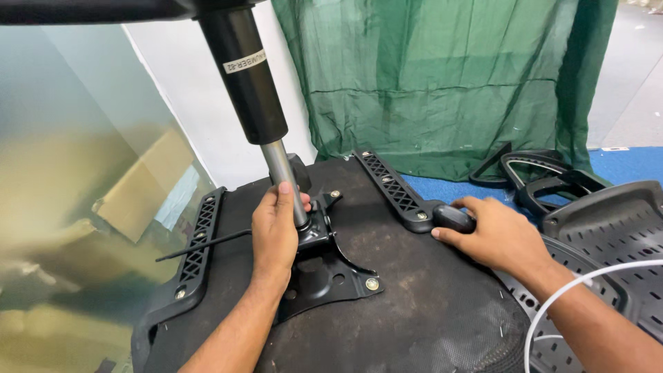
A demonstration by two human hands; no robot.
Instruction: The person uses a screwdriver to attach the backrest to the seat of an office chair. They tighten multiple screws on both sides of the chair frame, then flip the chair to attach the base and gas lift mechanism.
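Observation:
An upturned black office-chair seat (414,276) lies in front of me, its underside up. A black metal mechanism plate (331,276) is bolted to its middle. A gas-lift cylinder stands in the plate: a silver piston rod (280,166) below a thick black tube (242,69). My left hand (276,231) is wrapped around the rod's lower end where it enters the plate. My right hand (494,235) rests on the black rounded end of the right armrest bracket (394,186) at the seat's edge. A second ribbed bracket (200,242) runs along the left edge.
A thin black lever rod (200,245) sticks out to the left of the plate. A perforated black chair back (615,235) and curved armrest parts (539,173) lie to the right on blue carpet. A green cloth (442,76) hangs behind. A frosted glass panel (69,193) is on the left.

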